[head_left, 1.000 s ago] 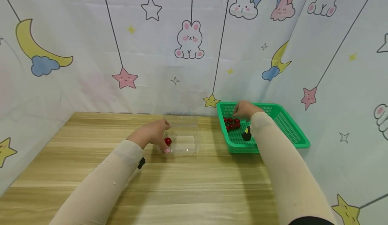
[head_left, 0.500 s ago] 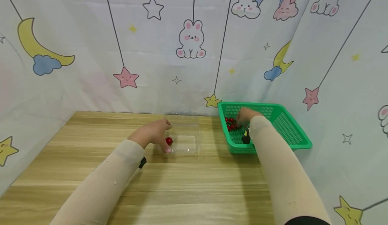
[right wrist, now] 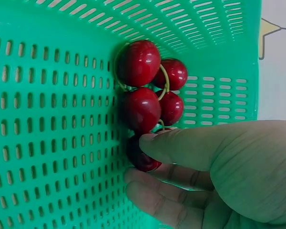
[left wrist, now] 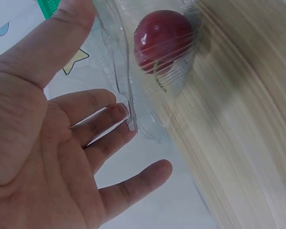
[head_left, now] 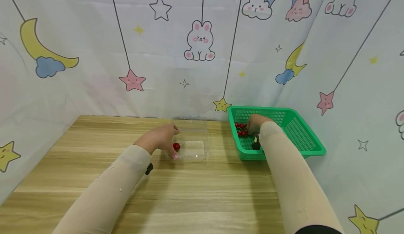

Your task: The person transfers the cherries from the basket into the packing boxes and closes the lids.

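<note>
My left hand [head_left: 159,137] reaches along the left side of a clear plastic box [head_left: 206,146], thumb and fingers spread. In the left wrist view its fingertips [left wrist: 128,129] touch the box's rim. A red cherry [left wrist: 163,36] with a stem lies inside, behind the clear wall. Over in the green basket [head_left: 303,136], my right hand [head_left: 255,123] is low among the cherries. The right wrist view has its thumb on a dark red cherry [right wrist: 142,155], with the fingers curled at the other side. Several more cherries [right wrist: 139,62] with green stems sit right beside it.
The box's raised clear lid [head_left: 189,123] stands toward the back. Both lie on a wooden table [head_left: 202,192], against a printed cloth backdrop [head_left: 151,52]. The basket's right side reaches the backdrop on the right.
My right hand has gone down into the basket and taken a cherry between thumb and fingers. The left hand stays at the box, and the head view has shifted slightly.
</note>
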Action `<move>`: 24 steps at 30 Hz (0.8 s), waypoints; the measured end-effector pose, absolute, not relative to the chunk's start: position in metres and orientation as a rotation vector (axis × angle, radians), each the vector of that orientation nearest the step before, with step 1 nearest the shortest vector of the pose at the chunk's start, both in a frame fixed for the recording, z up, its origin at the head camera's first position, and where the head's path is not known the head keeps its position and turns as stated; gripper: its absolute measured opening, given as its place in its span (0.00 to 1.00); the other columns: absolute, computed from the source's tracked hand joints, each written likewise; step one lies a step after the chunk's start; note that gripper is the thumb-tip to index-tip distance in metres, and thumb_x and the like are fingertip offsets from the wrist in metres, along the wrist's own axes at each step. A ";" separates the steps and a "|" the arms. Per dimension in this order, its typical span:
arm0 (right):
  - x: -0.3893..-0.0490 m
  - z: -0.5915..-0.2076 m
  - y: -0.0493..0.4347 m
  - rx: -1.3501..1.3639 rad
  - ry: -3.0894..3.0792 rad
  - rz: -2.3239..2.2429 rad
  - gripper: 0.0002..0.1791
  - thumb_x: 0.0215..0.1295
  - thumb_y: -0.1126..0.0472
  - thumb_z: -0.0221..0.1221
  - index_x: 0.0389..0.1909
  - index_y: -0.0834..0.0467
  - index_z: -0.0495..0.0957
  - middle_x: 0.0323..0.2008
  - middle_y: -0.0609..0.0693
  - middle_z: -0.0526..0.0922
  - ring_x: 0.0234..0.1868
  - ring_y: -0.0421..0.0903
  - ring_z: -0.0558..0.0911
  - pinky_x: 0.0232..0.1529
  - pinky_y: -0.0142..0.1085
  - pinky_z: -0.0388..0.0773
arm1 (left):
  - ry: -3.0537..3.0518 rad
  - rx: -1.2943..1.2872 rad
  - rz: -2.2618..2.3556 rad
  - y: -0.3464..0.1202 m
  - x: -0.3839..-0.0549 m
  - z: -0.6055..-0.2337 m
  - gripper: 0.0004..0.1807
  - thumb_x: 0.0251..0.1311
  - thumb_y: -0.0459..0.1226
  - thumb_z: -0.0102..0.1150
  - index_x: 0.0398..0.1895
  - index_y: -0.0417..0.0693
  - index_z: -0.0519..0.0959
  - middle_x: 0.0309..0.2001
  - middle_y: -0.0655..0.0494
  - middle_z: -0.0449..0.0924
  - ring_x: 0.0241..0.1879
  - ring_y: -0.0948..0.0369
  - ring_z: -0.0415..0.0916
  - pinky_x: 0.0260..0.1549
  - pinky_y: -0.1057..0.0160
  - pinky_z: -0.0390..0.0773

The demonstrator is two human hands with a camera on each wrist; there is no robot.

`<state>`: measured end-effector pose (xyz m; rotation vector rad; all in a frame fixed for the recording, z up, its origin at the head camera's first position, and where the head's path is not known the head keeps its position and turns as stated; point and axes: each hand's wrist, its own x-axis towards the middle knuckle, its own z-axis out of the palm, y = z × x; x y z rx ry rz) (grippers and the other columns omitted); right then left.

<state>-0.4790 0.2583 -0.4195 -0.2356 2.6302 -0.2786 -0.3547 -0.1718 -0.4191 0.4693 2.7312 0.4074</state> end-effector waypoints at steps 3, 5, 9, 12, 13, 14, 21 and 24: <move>-0.475 -0.412 0.258 -0.252 2.616 -0.273 0.25 0.78 0.68 0.64 0.18 0.49 0.73 0.22 0.45 0.71 0.23 0.42 0.65 0.30 0.38 0.70 | 2.728 0.470 0.413 -0.172 -0.354 -0.419 0.65 0.51 0.52 0.94 0.89 0.42 0.66 0.90 0.39 0.58 0.87 0.35 0.62 0.83 0.32 0.70; -0.473 -0.405 0.258 -0.247 2.607 -0.317 0.30 0.78 0.70 0.61 0.15 0.47 0.63 0.17 0.43 0.58 0.22 0.42 0.58 0.28 0.38 0.66 | 2.729 0.476 0.406 -0.171 -0.354 -0.419 0.66 0.50 0.52 0.94 0.89 0.42 0.66 0.90 0.39 0.58 0.87 0.35 0.63 0.83 0.32 0.70; -0.470 -0.393 0.259 -0.242 2.616 -0.407 0.29 0.77 0.70 0.58 0.15 0.46 0.63 0.16 0.43 0.59 0.22 0.42 0.61 0.29 0.39 0.69 | 2.727 0.474 0.413 -0.170 -0.353 -0.419 0.65 0.50 0.51 0.94 0.89 0.42 0.67 0.90 0.38 0.59 0.87 0.35 0.63 0.83 0.32 0.70; -0.469 -0.385 0.259 -0.272 2.630 -0.417 0.28 0.78 0.69 0.57 0.16 0.46 0.64 0.17 0.42 0.60 0.22 0.42 0.62 0.32 0.40 0.72 | 2.724 0.469 0.423 -0.170 -0.353 -0.419 0.65 0.51 0.50 0.94 0.89 0.42 0.66 0.90 0.38 0.59 0.87 0.35 0.62 0.83 0.32 0.70; -0.469 -0.382 0.258 -0.283 2.639 -0.425 0.27 0.78 0.69 0.56 0.17 0.47 0.65 0.17 0.42 0.60 0.22 0.42 0.63 0.33 0.41 0.74 | 2.725 0.469 0.422 -0.170 -0.353 -0.419 0.65 0.51 0.50 0.94 0.89 0.42 0.66 0.90 0.38 0.59 0.87 0.35 0.62 0.83 0.32 0.70; -0.469 -0.379 0.257 -0.298 2.649 -0.425 0.25 0.79 0.68 0.56 0.18 0.48 0.65 0.17 0.43 0.61 0.22 0.42 0.63 0.35 0.42 0.75 | 2.725 0.468 0.422 -0.171 -0.353 -0.419 0.65 0.51 0.50 0.93 0.89 0.42 0.66 0.90 0.39 0.59 0.87 0.35 0.63 0.83 0.32 0.70; -0.451 -0.350 0.238 -0.350 2.770 -0.440 0.15 0.81 0.63 0.60 0.59 0.66 0.87 0.47 0.60 0.90 0.32 0.48 0.85 0.46 0.49 0.89 | 2.714 0.454 0.452 -0.170 -0.351 -0.416 0.65 0.51 0.49 0.94 0.89 0.40 0.66 0.89 0.40 0.61 0.85 0.35 0.65 0.82 0.33 0.71; -0.442 -0.339 0.227 -0.371 2.817 -0.425 0.17 0.82 0.60 0.60 0.61 0.65 0.87 0.61 0.66 0.88 0.37 0.51 0.86 0.44 0.46 0.86 | 2.717 0.460 0.445 -0.170 -0.350 -0.414 0.64 0.51 0.49 0.94 0.89 0.40 0.67 0.89 0.39 0.61 0.85 0.35 0.65 0.82 0.32 0.71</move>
